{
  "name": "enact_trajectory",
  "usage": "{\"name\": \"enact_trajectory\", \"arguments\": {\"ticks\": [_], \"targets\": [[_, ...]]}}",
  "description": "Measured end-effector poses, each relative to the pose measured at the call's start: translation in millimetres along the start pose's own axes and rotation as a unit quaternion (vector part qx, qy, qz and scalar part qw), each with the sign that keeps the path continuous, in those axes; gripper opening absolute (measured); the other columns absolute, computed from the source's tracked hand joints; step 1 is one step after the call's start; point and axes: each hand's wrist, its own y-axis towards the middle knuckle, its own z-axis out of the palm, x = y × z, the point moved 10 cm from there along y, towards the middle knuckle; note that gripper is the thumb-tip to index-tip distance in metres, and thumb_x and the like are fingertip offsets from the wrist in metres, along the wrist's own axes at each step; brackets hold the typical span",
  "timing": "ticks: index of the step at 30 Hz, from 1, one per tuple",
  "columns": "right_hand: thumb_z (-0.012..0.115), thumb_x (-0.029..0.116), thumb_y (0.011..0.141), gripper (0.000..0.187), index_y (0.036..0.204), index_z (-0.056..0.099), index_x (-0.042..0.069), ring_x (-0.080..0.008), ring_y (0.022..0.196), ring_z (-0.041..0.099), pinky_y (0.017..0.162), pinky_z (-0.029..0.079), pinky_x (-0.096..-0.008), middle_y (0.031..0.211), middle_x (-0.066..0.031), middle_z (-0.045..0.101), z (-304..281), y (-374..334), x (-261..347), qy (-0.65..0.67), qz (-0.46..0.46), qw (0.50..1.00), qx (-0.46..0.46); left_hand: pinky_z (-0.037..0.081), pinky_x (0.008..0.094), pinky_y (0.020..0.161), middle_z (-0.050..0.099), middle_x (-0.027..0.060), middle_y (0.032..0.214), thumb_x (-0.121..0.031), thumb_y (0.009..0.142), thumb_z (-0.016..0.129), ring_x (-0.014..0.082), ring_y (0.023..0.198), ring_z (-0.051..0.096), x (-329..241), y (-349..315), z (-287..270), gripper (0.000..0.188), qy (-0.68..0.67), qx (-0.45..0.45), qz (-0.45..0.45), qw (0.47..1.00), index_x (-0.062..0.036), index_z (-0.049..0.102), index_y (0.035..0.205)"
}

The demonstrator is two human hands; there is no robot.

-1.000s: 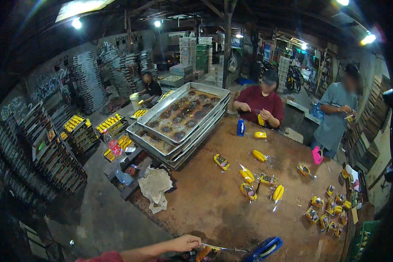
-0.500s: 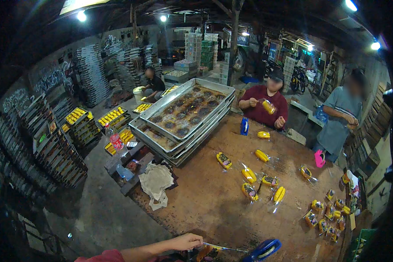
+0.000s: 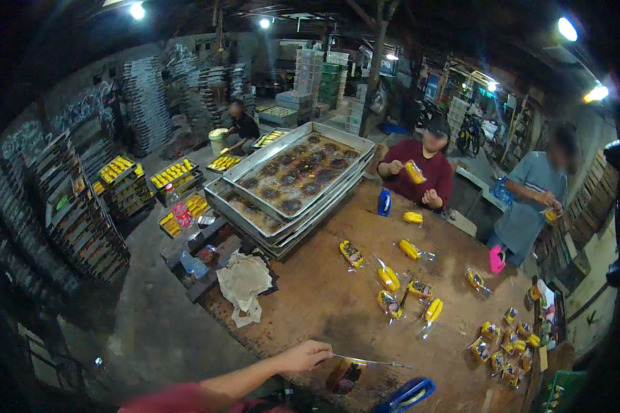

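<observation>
My left hand (image 3: pixel 308 356) reaches in from the lower edge, its fingers pinched on the edge of a clear plastic bag (image 3: pixel 375 361). Below that edge sits a bread roll with a dark topping (image 3: pixel 346 377), partly shadowed. Close by on the right lies a blue hand-held tool with an oval opening (image 3: pixel 408 396), cut off by the lower rim of the picture. My right hand is out of sight. Farther up the table are several wrapped yellow bread rolls (image 3: pixel 388 277), some with dark toppings.
Stacked metal trays (image 3: pixel 289 221) stand at the table's far left, beside a crumpled cloth (image 3: pixel 244 279). Wrapped breads (image 3: pixel 508 341) are heaped at right. Across the table, a person in a dark red shirt (image 3: pixel 420 175) holds a wrapped bread; another in grey (image 3: pixel 527 196) stands right.
My left hand has moved up and slightly right, lifting the bag's edge with it. The person opposite has shifted the wrapped bread slightly. The whole view has tilted a little.
</observation>
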Motion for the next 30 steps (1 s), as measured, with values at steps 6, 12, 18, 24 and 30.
{"name": "enact_trajectory", "arguments": {"ticks": [6, 12, 18, 24, 30], "targets": [[0.063, 0.022, 0.102, 0.021, 0.110, 0.070, 0.003, -0.0304, 0.119, 0.057, 0.096, 0.050, -0.0401, 0.136, -0.0156, 0.051, 1, 81, 48, 0.090, 0.078, 0.993, 0.006, 0.038, 0.0281, 0.055, 0.047, -0.0030, 0.066, -0.029, 0.106, 0.054, 0.0080, 0.059, 0.044, -22, 11, -12, 0.027, 0.020, 0.001, -0.003, 1.000, -0.0059, 0.061, 0.094], [0.062, 0.018, 0.102, 0.018, 0.105, 0.068, 0.000, -0.0265, 0.110, 0.059, 0.094, 0.048, -0.0357, 0.121, -0.0132, 0.057, 27, 152, 150, 0.181, -0.031, 0.980, 0.074, 0.041, 0.0297, 0.064, 0.049, -0.0013, 0.072, -0.030, 0.105, 0.056, 0.0077, 0.073, 0.044, -43, 26, -13, 0.029, 0.061, 0.042, 0.058, 0.996, -0.0033, 0.061, 0.096], [0.060, 0.018, 0.103, 0.020, 0.100, 0.066, -0.001, -0.0183, 0.087, 0.059, 0.080, 0.046, -0.0295, 0.093, -0.0063, 0.061, 50, 171, 207, 0.281, -0.053, 0.943, 0.170, 0.037, 0.0295, 0.059, 0.044, -0.0035, 0.071, -0.030, 0.106, 0.053, 0.0061, 0.070, 0.040, -61, 18, -20, 0.029, 0.068, 0.007, 0.136, 0.988, -0.0048, 0.060, 0.093], [0.054, 0.027, 0.107, 0.030, 0.103, 0.071, 0.001, -0.0068, 0.056, 0.045, 0.052, 0.037, -0.0250, 0.073, 0.0003, 0.056, 88, 151, 186, 0.434, 0.133, 0.862, 0.228, 0.041, 0.0324, 0.062, 0.047, 0.0002, 0.072, -0.030, 0.106, 0.053, 0.0092, 0.072, 0.043, -57, 13, -28, 0.030, 0.083, -0.005, 0.151, 0.985, -0.0018, 0.060, 0.096], [0.053, 0.028, 0.108, 0.034, 0.100, 0.071, 0.002, -0.0063, 0.053, 0.038, 0.049, 0.032, -0.0259, 0.064, 0.0030, 0.047, 92, 159, 195, 0.458, 0.150, 0.845, 0.233, 0.046, 0.0336, 0.069, 0.054, 0.0053, 0.075, -0.031, 0.105, 0.053, 0.0112, 0.074, 0.048, -62, 12, -32, 0.032, 0.086, -0.010, 0.134, 0.987, -0.0007, 0.060, 0.099]]}}
